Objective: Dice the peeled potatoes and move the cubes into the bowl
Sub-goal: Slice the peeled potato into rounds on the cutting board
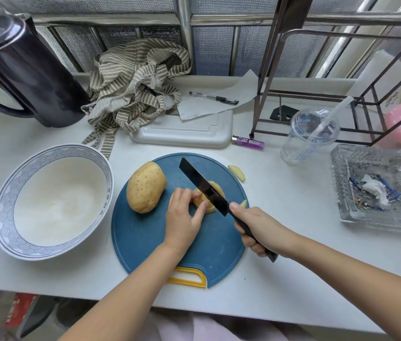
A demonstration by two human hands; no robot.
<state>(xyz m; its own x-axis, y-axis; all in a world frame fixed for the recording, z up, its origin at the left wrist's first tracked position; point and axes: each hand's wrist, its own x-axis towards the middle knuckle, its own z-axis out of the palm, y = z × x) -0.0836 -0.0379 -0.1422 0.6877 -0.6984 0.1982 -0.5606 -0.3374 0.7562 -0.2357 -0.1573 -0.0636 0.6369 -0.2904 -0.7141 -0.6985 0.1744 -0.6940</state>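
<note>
As left grip (182,217) pins potato (217,191), knife (200,184) rests across it.

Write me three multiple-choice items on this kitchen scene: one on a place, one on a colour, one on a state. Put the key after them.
1. The bowl stands:
A. left of the round cutting board
B. on it
C. right of it

2. The round cutting board is:
A. red
B. white
C. blue

3. The right hand:
A. is open and empty
B. grips the knife by its handle
C. grips the bowl

Key:
1 A, the bowl sits just beyond the board's left edge.
2 C, its surface is blue, with a yellow handle slot.
3 B, its fingers curl round the black handle, with the blade over the board.
</note>
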